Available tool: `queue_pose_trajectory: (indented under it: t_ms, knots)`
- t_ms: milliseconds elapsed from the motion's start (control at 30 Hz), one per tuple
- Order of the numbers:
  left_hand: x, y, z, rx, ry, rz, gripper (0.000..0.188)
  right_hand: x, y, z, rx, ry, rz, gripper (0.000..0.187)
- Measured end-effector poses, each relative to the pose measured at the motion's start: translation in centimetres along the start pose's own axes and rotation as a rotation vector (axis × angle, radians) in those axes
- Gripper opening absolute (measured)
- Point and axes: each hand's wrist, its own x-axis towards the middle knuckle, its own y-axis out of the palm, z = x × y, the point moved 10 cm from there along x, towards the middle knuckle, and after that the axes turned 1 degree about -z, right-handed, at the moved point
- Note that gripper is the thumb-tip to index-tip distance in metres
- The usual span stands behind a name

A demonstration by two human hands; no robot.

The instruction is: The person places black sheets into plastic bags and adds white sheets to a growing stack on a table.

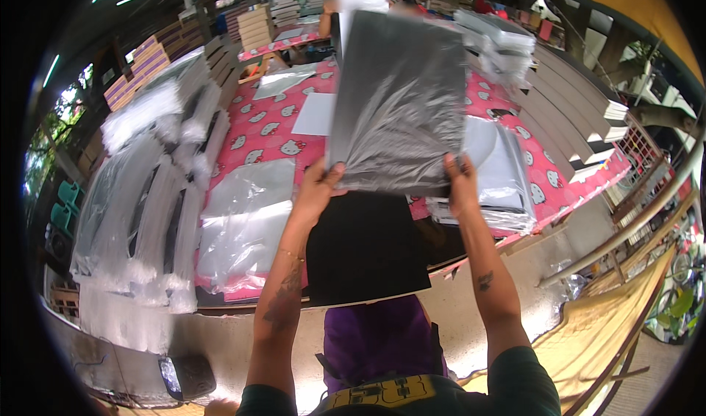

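Observation:
A flat black sheet in a clear plastic sleeve (401,100) is held up by its near corners, tilted above the table. My left hand (318,188) grips its lower left corner with the thumb on top. At the lower right corner, my right hand (461,183) pinches it the same way. Below lies a plain black board (364,247) at the table's near edge. Clear plastic sleeves (246,225) lie flat to the left of my left hand. Beside my right hand rests a stack of plastic-wrapped sheets (496,169).
A pink patterned cloth (254,133) covers the table. Piles of wrapped packs (132,210) line its left side. Long stacks of brown-grey boards (566,100) stand on the right, by a metal railing (625,232). A white sheet (312,114) lies mid-table; another person (344,4) is across it.

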Motion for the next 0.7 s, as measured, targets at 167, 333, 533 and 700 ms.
queue_pose_trajectory:
  t_ms: [167, 333, 533, 700]
  knots:
    - [2.2, 12.6, 3.8, -0.293, -0.284, 0.209, 0.027, 5.3, -9.7, 4.5, -0.045, 0.078, -0.011, 0.035]
    - [4.3, 21.7, 10.5, -0.721, -0.446, 0.123, 0.026, 7.0, -15.4, 8.7, -0.358, -0.071, 0.093, 0.053]
    - [0.9, 25.9, 14.2, -0.586, -0.598, 0.171, 0.027, 5.3, -23.6, 8.0, -0.984, -0.306, 0.042, 0.041]
    - [1.3, 21.7, 17.8, -0.456, -0.559, 0.066, 0.014, -4.4, -9.8, 11.2, -1.439, -1.069, -0.032, 0.042]
